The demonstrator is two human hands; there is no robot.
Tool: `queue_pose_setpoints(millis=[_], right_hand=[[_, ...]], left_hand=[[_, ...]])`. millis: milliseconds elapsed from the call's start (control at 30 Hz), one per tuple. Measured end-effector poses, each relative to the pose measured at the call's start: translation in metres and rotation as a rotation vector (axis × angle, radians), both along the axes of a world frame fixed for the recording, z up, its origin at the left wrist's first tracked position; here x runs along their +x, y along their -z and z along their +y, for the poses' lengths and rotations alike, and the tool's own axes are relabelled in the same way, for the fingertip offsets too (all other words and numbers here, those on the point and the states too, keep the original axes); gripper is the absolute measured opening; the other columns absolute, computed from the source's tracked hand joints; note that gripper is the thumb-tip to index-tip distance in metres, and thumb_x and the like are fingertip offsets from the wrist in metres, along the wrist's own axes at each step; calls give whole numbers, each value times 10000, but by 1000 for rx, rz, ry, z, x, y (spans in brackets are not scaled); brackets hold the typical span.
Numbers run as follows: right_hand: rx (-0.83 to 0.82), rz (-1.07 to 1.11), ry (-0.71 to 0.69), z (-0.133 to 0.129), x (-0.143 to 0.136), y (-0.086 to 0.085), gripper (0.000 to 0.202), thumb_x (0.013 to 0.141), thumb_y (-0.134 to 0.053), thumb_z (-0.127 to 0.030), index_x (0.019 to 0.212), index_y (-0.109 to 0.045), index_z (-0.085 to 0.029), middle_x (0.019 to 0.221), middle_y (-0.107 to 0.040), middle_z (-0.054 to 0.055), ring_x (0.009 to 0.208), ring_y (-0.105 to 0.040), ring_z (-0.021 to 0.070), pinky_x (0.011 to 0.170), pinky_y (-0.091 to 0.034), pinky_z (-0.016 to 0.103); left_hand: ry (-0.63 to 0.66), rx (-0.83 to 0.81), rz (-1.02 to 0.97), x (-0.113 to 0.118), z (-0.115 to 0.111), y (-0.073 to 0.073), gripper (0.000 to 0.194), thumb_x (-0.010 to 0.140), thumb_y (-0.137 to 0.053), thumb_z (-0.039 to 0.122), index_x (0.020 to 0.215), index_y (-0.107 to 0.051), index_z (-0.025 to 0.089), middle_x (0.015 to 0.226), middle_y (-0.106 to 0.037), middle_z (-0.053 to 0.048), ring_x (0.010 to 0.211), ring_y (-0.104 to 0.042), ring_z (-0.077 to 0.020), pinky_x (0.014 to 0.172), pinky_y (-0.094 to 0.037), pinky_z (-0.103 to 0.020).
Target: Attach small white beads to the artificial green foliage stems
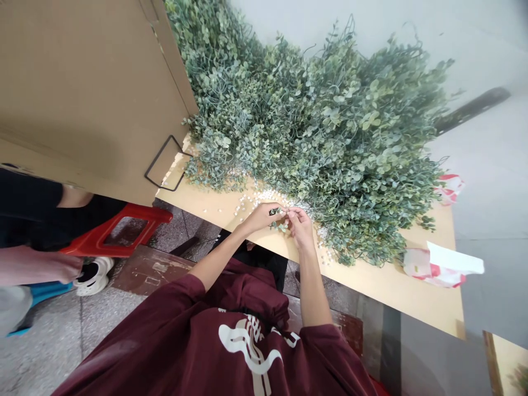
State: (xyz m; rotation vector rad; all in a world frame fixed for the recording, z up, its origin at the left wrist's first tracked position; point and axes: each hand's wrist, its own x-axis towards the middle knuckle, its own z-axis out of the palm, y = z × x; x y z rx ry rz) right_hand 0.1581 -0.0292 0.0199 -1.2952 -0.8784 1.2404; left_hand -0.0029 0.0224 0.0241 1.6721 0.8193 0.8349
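Pinching a small leafy sprig (pixel 274 212) in my left hand (pixel 259 218), over the near edge of the desk (pixel 441 306). My right hand (pixel 302 227) is just beside it, fingers drawn in tight, can't tell on what. Past them are scattered white bits (pixel 269 196), then a massive foliage heap (pixel 313 137), plus a cardboard panel (pixel 94 82) off left.

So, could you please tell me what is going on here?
Someone in a maroon shirt works at a table. The left hand appears to hold a small leafy sprig; the right hand is close beside it, its grip too small to tell. White pieces lie scattered nearby, by a large heap of greenery.
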Motion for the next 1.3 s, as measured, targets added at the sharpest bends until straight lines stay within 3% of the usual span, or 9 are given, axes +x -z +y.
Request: queue_pose_setpoints(millis=[167, 333, 567, 767, 900, 1300], right_hand=[[58, -55, 17, -2, -4, 1, 248, 740, -729, -398, 880, -625, -222, 664, -597, -36, 579, -550, 112, 592, -465, 243], [114, -89, 61, -5, -7, 0, 203, 767, -703, -385, 849, -631, -214, 634, -592, -33, 577, -549, 120, 601, -462, 251], [131, -160, 112, -7, -6, 2, 183, 789, -673, -389, 820, -612, -219, 604, -574, -36, 566, -544, 133, 594, -452, 258], [129, -182, 156, -9, -6, 5, 180, 797, -649, -402, 807, -599, -229, 610, -562, -38, 550, -527, 134, 563, -435, 253], [132, -188, 135, -9, -6, 4, 180, 788, -664, -395, 807, -607, -225, 605, -568, -38, 561, -534, 133, 577, -439, 253], [93, -150, 108, -10, -6, 4, 206, 779, -682, -403, 843, -651, -209, 620, -587, -26, 559, -528, 128, 543, -431, 251]], left_hand=[[15, -1, -12, 0, 1, 0, 325, 886, -553, 419, 995, -707, 155, 969, -718, -54, 913, -655, -178, 837, -479, -256], [-13, 20, -37, -1, 0, -4, 349, 886, -556, 405, 1117, -655, 164, 1142, -679, -71, 1069, -618, -200, 942, -448, -275], [27, 24, -14, -1, -1, -8, 369, 872, -556, 407, 1133, -634, 159, 1123, -677, -72, 1044, -618, -205, 900, -466, -281], [14, 61, 88, 2, -1, -5, 285, 821, -591, 390, 964, -663, 154, 922, -682, -36, 772, -602, -149, 678, -459, -234], [27, -44, 128, 1, -3, -6, 280, 863, -522, 410, 854, -630, 152, 688, -614, 12, 550, -502, -102, 523, -383, -214], [43, -54, 112, -3, -3, -11, 314, 881, -494, 435, 754, -564, 158, 662, -581, 12, 587, -502, -106, 549, -387, -214]])
